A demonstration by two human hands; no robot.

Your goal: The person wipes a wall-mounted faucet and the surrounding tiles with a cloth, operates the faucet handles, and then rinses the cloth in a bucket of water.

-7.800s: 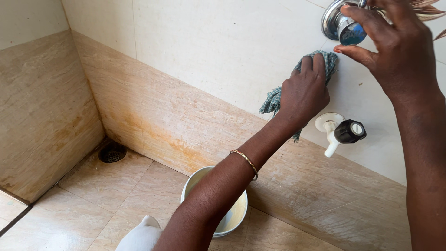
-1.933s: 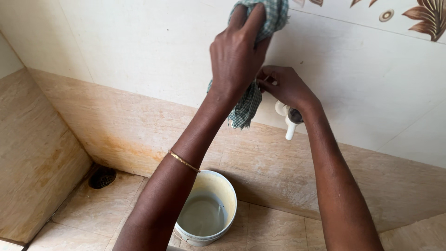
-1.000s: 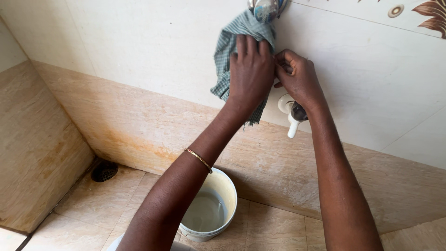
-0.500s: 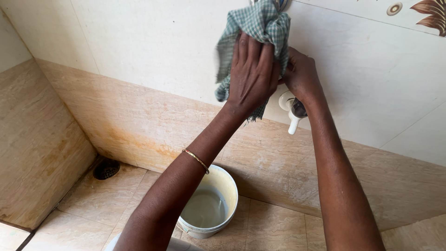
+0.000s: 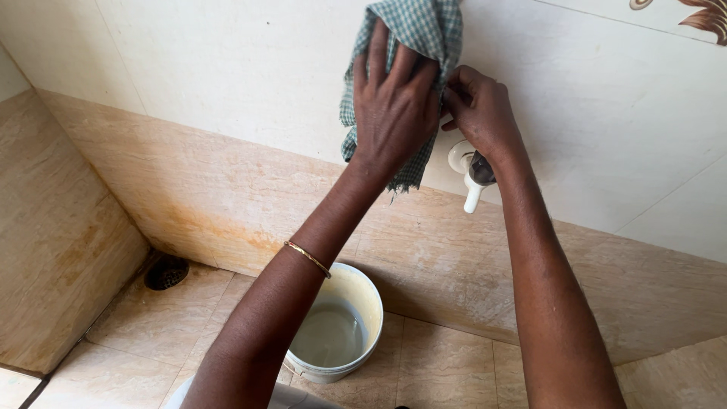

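Hands: two, left hand (image 5: 394,113) and right hand (image 5: 478,113)
Checked cloths: one, green-and-white checked cloth (image 5: 424,30)
Taps: one, white wall tap (image 5: 471,182)
Buckets: one, cream bucket (image 5: 354,291) with water
Floor drains: one, round floor drain (image 5: 166,272)
Bangles: one, gold bangle (image 5: 307,257)

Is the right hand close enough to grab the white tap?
Probably yes. The right hand is pinching the checked cloth just above the white tap, and nothing sits between them.
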